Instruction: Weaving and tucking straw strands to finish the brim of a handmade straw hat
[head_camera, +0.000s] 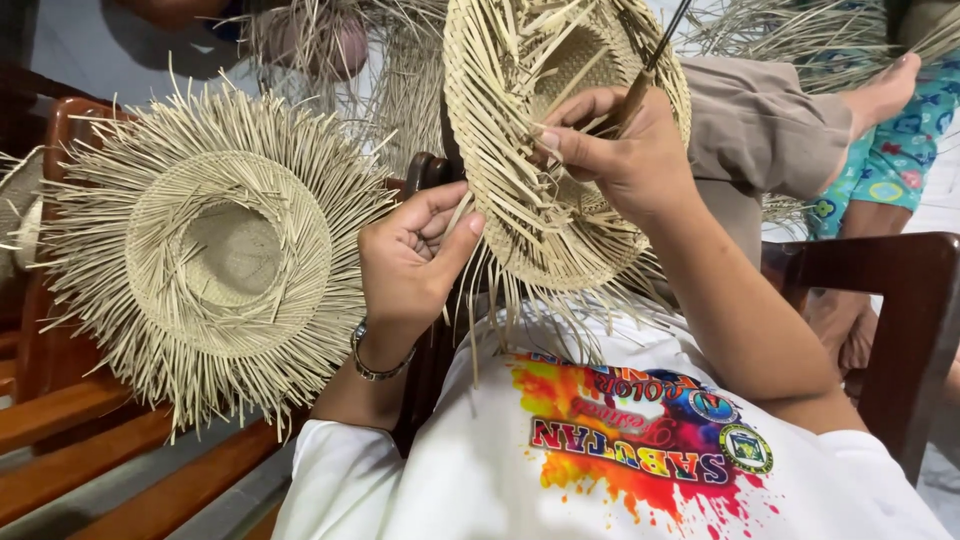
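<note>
The person holds a half-woven hat of pale, flat straw strips (545, 150) up on edge above the lap, its round brim turned toward the camera and its loose strip ends sticking out all around like a fringe. The left hand (412, 255) is cupped at the hat's lower left edge, fingers curled and thumb pressed against a few hanging strips, so it is partly closed on them. The right hand (615, 150) is closed in a pinch over the woven face of the brim, gripping a thin dark tool (650, 65) that slants up and to the right; its tip is hidden among the strips. A silver metal bracelet (375, 365) circles the left wrist.

A second straw hat (215, 255) of the same dry, matte weave rests on a reddish-brown wooden chair (90, 410) to the left, crown toward the camera, ringed by stiff untrimmed ends. More bundles of loose straw show along the top edge, too cut off to count. Two hats are seen whole.

The person wears a white shirt with a bright splashed print (640, 450). Another person's bare foot (885, 90) and patterned teal cloth sit at the upper right
</note>
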